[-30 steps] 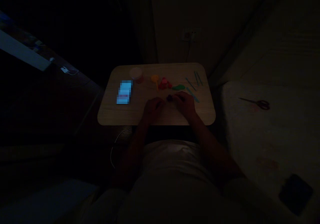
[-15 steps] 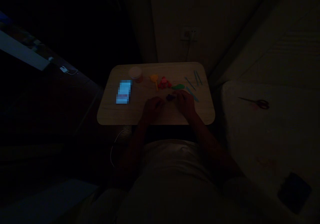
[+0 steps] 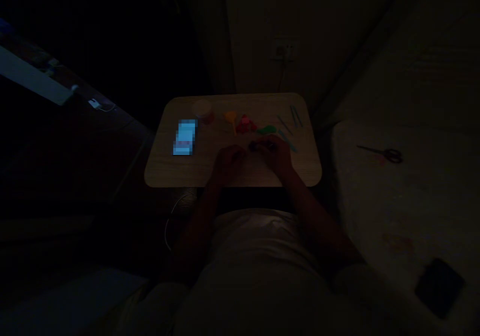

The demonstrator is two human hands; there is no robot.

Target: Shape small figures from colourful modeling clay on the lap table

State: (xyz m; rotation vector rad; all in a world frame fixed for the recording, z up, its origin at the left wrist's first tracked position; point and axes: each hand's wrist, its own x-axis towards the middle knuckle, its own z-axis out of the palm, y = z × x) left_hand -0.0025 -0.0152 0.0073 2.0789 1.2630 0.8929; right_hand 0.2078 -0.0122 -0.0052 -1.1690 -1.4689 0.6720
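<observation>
Dim light barely reaches the pale wood-grain table with rounded corners; from the head view, a small, dark, roundish lump is near its middle, the right hand seemingly pinching it by the fingertips. Beside it the left hand curls, its grip too shadowed to make out. I'd judge the lump light, soft, easily dented, best held gently by its sides. It looks nearly black, without visible detail.
</observation>
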